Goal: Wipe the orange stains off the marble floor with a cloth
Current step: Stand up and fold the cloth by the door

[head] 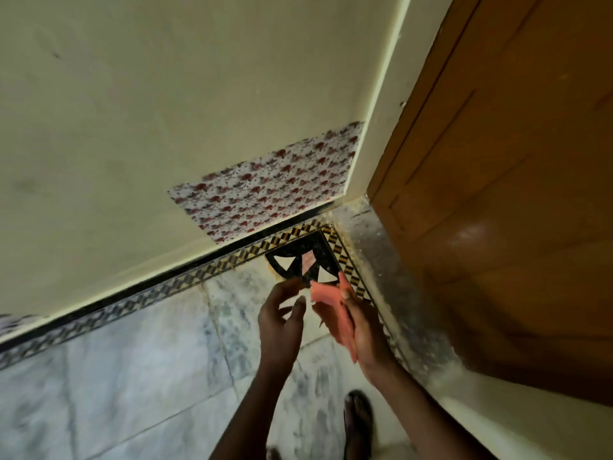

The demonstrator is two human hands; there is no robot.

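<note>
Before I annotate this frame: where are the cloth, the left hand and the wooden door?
cloth (331,307): head view, its middle fold.
left hand (280,322): head view, the palm.
wooden door (514,161): head view, a bare panel.

The grey-veined marble floor (132,370) has a black-and-yellow patterned border (185,280) along the wall, an orange stain (272,276) just beside this border, and a foot (358,423) standing on it.
</note>
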